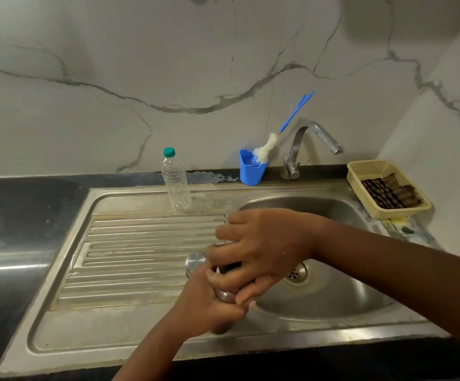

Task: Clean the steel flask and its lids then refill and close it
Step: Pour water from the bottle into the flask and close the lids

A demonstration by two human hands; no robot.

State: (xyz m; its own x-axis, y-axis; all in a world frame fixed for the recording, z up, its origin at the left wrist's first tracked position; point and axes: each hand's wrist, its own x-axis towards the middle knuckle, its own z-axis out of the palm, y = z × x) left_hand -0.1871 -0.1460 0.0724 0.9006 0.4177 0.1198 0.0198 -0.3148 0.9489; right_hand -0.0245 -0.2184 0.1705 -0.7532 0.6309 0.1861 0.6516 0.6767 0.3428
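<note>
Left side: I see dark counter (17, 210), glossy, its left end cut off by the frame. The steel sink (130, 334) has a ribbed drainboard, scuffed and stained. A clear plastic bottle (176, 185) with a teal cap stands upright on the sink's back ledge, looks empty or near empty, hard to tell.

A round steel lid (195, 262) sits on the drainboard, partly covered by my fingers, just beside the flask.

The flask (224, 294) is mostly hidden. Only a sliver of shiny steel shows between my hands, at the edge where drainboard meets basin. My left hand (207, 306) curls round its body from below. My right hand (262, 251) sits on top with fingers curled over the flask's mouth end; I can't make out what is under the palm, an inner lid or bare rim.

Behind, a blue plastic cup (251, 171) holds a bottle brush (264, 149), white fluffy bristles, blue handle leaning right. The chrome tap (303, 149) has an angled spout. In the basin, the drain (297, 273) is half hidden by my right wrist.

Far right, a beige mesh basket (361, 174) holds a dark striped cloth (388, 192). Marble-veined wall (168, 64) behind.
</note>
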